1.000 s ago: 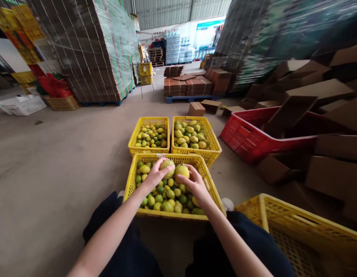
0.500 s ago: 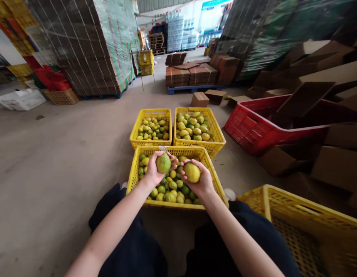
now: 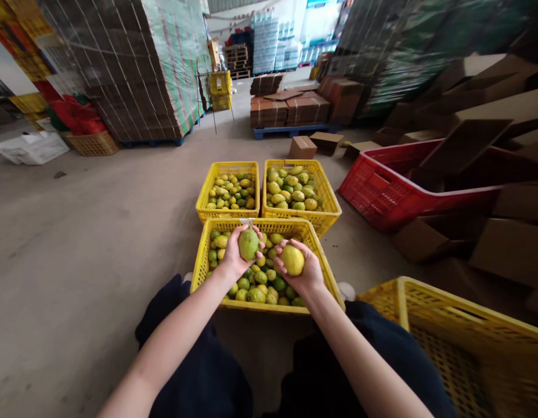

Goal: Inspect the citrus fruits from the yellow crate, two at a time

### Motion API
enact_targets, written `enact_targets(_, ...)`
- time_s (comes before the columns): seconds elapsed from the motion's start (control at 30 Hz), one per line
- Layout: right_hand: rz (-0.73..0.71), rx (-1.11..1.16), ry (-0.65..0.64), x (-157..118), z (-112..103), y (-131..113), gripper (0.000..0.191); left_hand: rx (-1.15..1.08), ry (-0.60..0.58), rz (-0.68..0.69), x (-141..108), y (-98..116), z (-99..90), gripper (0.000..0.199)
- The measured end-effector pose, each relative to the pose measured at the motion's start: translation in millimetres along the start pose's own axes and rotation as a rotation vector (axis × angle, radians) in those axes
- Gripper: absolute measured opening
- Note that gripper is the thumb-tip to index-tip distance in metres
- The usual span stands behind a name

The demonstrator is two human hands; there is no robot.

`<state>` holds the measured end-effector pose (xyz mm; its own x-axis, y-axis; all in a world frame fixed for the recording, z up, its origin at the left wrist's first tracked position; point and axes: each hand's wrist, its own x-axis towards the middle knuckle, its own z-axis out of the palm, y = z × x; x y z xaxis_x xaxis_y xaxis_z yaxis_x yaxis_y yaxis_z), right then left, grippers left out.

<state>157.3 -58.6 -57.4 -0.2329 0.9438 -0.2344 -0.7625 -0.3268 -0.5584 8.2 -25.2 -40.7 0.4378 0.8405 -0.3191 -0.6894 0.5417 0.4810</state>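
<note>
Both hands are raised over a yellow crate [image 3: 269,310] of green and yellow lemons [image 3: 256,295]. My left hand [image 3: 234,253] is wrapped round a green lemon [image 3: 249,244], its fingertips showing on the far side. In my right hand [image 3: 310,271], palm up, a large yellow lemon [image 3: 292,260] rests with the fingers curled about it. The two hands are close together but apart. Beyond them stand a left yellow crate [image 3: 227,213] of smaller lemons and a right yellow crate [image 3: 327,200] of larger ones.
At my right knee is another yellow crate [image 3: 401,299], its inside partly visible. A red crate [image 3: 368,188] with cardboard boxes [image 3: 512,255] lies further right. Flattened cartons [image 3: 307,110] sit on a blue pallet [image 3: 290,131] ahead. Wrapped stacks [image 3: 121,64] rise at back left.
Both hands have shifted slightly to the right with their lemons. The left fingers have closed in more round the green lemon, which has turned a little.
</note>
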Motion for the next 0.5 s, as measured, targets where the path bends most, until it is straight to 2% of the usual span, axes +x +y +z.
enact_targets(0.13,0.001,-0.030,0.002,0.7,-0.8,0.5,0.014,0.022,0.023,-0.022,0.1,-1.8,1.1,0.014)
enact_targets(0.5,0.009,-0.033,0.030,2.3,-3.2,1.8,0.014,0.092,-0.006,-0.002,-3.2,-1.7,5.2,0.016)
